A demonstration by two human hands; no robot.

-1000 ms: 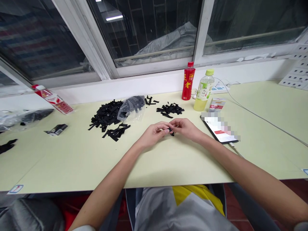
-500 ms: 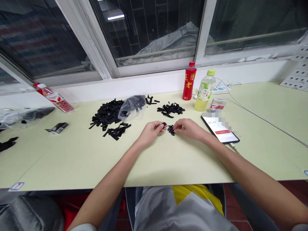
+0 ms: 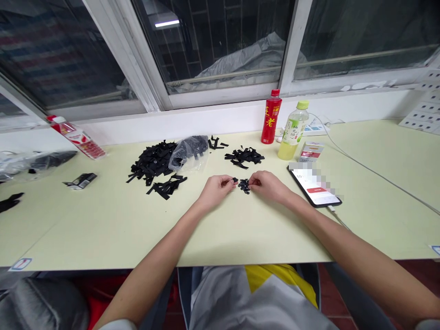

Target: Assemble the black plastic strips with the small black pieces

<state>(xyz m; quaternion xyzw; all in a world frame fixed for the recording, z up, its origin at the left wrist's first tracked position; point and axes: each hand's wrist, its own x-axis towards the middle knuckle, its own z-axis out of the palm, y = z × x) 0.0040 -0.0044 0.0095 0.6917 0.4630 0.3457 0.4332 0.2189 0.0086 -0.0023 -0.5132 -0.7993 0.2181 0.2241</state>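
My left hand (image 3: 216, 189) is closed in a pinch on a small black fabric strip (image 3: 235, 180), most of it hidden by the fingers. Just to its right lies a little heap of small, dark, roundish pieces (image 3: 244, 186) on the table. My right hand (image 3: 267, 184) is at the right side of that heap, thumb and fingertips pressed together; whether a piece is between them is too small to tell. Beyond my hands, a loose bunch of black strips (image 3: 248, 156) lies on the table.
A large pile of black strips (image 3: 151, 160), a clear plastic bag (image 3: 192, 153) and a smaller bunch (image 3: 167, 187) lie left. To the right are a red bottle (image 3: 271, 118), a yellow-green drink bottle (image 3: 294, 130), a small box (image 3: 311, 152) and a phone on a cable (image 3: 318, 190).
My left hand has turned slightly, so less of the black strip shows. My right fingertips stay at the heap, with only a slight shift. The view has tilted a little.
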